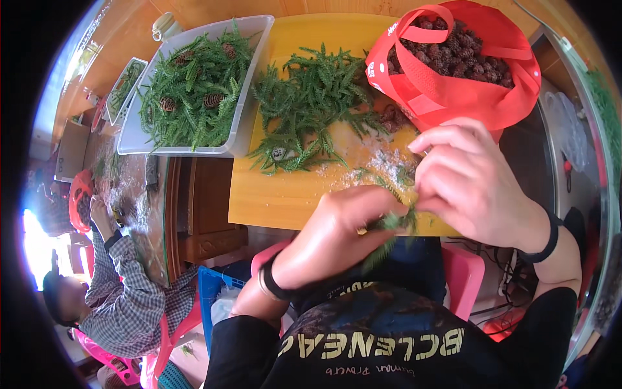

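In front of my body, my left hand (346, 223) is closed round a green artificial pine sprig (381, 251), whose needles stick out past the fingers. Close beside it, my right hand (463, 178) has its thumb and fingers drawn together at the sprig's upper end; what lies between them is hidden. Beyond both hands, a loose heap of green pine sprigs (317, 94) lies on the yellow table (259, 198). White flakes (389, 165) are scattered near my right hand's fingertips.
At the back left, a clear plastic bin (240, 120) holds sprigs with several pine cones (213, 100). A red bag (447, 97) full of dark cones (463, 55) stands at the back right. Further left, a person in a checked shirt (126, 305) sits at another table (146, 227).
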Demonstrator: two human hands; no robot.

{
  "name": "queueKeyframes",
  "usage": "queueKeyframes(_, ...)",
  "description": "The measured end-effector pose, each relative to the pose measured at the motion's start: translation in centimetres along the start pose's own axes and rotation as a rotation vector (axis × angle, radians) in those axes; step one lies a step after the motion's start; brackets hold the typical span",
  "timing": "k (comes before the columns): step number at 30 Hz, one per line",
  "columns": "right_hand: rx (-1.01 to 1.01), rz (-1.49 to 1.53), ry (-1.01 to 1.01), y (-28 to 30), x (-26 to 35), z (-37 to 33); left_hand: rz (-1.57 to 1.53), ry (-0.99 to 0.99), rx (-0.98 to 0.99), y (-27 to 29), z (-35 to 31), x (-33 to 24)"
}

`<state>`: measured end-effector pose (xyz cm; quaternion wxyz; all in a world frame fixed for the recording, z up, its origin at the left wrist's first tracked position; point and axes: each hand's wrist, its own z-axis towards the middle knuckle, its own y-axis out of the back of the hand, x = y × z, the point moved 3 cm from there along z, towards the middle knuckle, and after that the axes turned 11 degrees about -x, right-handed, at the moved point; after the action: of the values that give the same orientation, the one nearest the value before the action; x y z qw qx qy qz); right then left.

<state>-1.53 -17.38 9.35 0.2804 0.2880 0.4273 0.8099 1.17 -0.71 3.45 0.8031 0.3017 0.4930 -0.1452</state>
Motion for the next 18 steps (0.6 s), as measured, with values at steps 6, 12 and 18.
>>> queueKeyframes(6,-0.006,0.148,-0.134,-0.2,-0.7,-0.8,-0.359,0.250,0.007,-0.2,-0.4,1.3)
queueKeyframes(12,-0.085,0.064,0.187,0.6,0.0,-0.5,-0.851,0.553,0.127,-0.4,-0.5,2.4)
queueKeyframes(18,-0.072,0.090,0.239,0.6,0.3,-0.2,-0.909,0.581,0.152,-0.8,-0.7,2.5)
